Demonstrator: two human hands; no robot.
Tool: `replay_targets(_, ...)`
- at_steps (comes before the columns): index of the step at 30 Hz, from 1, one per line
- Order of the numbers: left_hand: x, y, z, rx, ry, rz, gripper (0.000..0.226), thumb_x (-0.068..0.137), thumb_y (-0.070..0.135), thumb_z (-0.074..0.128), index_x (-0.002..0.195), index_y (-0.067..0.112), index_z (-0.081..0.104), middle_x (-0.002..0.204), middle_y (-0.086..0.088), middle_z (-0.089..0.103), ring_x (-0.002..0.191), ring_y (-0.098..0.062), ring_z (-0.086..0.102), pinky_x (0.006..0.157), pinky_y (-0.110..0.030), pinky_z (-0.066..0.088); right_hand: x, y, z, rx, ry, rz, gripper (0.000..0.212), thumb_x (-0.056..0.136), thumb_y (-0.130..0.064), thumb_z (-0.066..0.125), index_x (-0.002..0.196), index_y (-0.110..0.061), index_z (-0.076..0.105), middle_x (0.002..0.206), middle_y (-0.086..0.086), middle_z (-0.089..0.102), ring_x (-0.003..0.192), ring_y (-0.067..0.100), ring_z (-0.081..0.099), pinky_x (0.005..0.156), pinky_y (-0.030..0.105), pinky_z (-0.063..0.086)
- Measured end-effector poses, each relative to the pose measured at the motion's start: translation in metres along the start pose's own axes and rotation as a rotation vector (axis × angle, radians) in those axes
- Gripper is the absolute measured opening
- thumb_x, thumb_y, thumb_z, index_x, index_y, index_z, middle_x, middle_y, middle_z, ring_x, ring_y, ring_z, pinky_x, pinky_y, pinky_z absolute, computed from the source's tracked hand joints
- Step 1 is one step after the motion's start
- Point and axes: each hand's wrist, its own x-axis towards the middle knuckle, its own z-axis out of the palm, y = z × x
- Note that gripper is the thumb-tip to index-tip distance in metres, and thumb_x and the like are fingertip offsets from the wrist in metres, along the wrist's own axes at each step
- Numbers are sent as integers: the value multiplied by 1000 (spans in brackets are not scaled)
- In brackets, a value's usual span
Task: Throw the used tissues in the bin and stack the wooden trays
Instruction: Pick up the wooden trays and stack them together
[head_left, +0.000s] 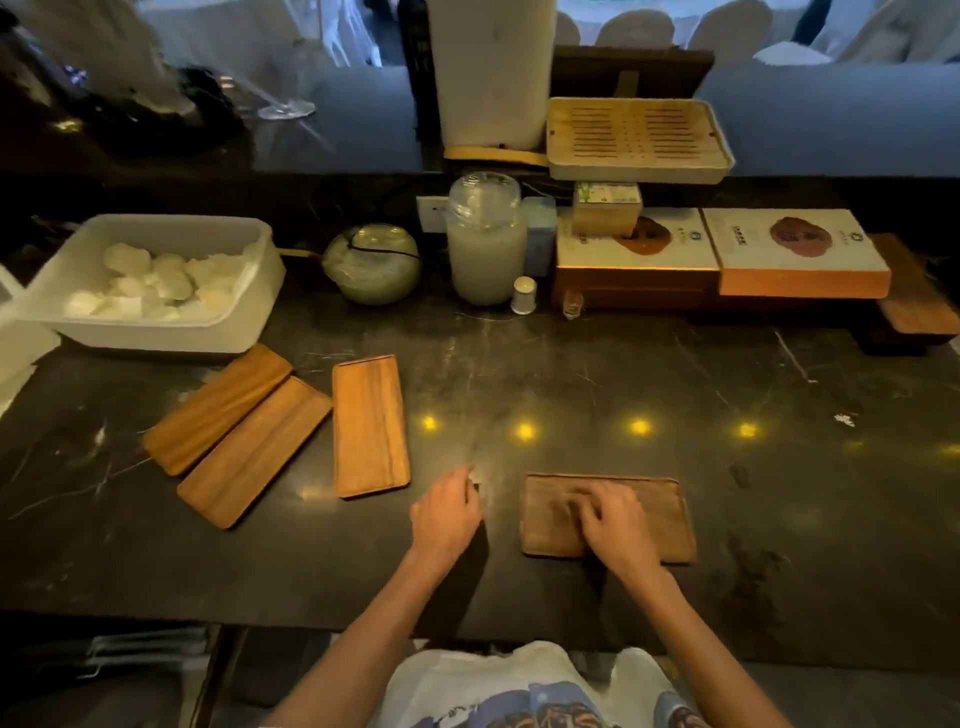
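Observation:
Four flat wooden trays lie on the dark marble counter. Three sit at the left: one angled tray (215, 408), a second angled tray (254, 451) touching it, and a third (370, 426) lying lengthwise. A darker fourth tray (660, 514) lies crosswise near the front edge. My right hand (615, 522) rests on this tray's left half, fingers bent down onto its surface. My left hand (447, 512) hovers over bare counter just left of it, fingers loosely curled, nothing seen in it. No loose tissue shows on the counter.
A white plastic tub (244, 291) of crumpled white tissues stands at the back left. Behind the middle stand a green lidded bowl (371, 262), a tall glass jar (485, 239) and a small white shaker (523, 295). Boxes (800, 249) and a slatted tea tray (636, 137) fill the back right.

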Motion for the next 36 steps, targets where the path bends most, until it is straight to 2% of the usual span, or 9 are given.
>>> replay_targets(6,35,-96,-80,-99,169,-388,31,94,23,45,121,15,58,115,-11,66,108,-32,62,91,-46,49,60,-143,67,210,-323,31,33,96,-24,52,126,-17,62,125,4,66,114,18,61,98,30,46)
replay_targets(11,56,-151,-98,-148,-114,-564,32,95,24,48,121,8,56,124,-15,62,115,-32,58,97,-41,48,88,-207,121,345,-332,213,31,92,-10,52,119,0,63,119,18,67,107,30,62,94,39,47)
replay_targets(15,65,-156,-97,-477,-207,-580,34,86,10,65,116,9,49,119,-14,62,110,-28,61,97,-45,51,91,-220,137,557,-364,377,21,90,-3,53,101,-7,70,96,14,71,92,29,67,90,47,54)
replay_targets(18,70,-154,-96,-695,-211,-600,37,83,-3,63,107,12,39,118,-16,57,108,-29,60,88,-48,57,92,-214,129,645,-379,471,18,87,1,55,90,-12,67,85,7,68,81,21,64,83,41,55)
replay_targets(21,70,-147,-95,-1135,-256,-596,45,87,-8,56,119,16,37,118,-13,52,108,-32,58,79,-48,60,91,-198,116,701,-438,524,28,87,1,57,115,1,55,97,18,63,84,20,60,70,29,53)
replay_targets(24,69,-129,-90,-1390,-291,-553,53,88,-6,58,128,25,41,122,-11,49,112,-34,56,82,-49,59,84,-179,100,804,-428,548,38,87,-4,62,121,0,47,102,19,64,83,19,64,66,25,56)
replay_targets(28,70,-96,-82,-1437,-307,-503,47,92,-5,51,131,22,48,125,-11,50,113,-32,55,80,-48,60,67,-137,75,974,-371,513,40,87,-21,67,121,-11,49,104,11,67,90,18,68,69,28,58)
replay_targets(33,65,-55,-68,-1314,-348,-437,31,98,4,44,123,17,57,128,-11,55,120,-30,54,94,-52,52,42,-45,21,1355,-35,572,39,91,-34,60,126,-29,44,114,9,63,97,27,67,73,38,56)
replay_targets(36,56,-25,-46,-1196,-337,-440,27,100,10,45,125,9,53,127,-17,58,116,-31,57,91,-49,53,21,4,-17,1383,42,570,29,93,-32,56,120,-23,52,107,11,67,81,20,70,65,33,58)
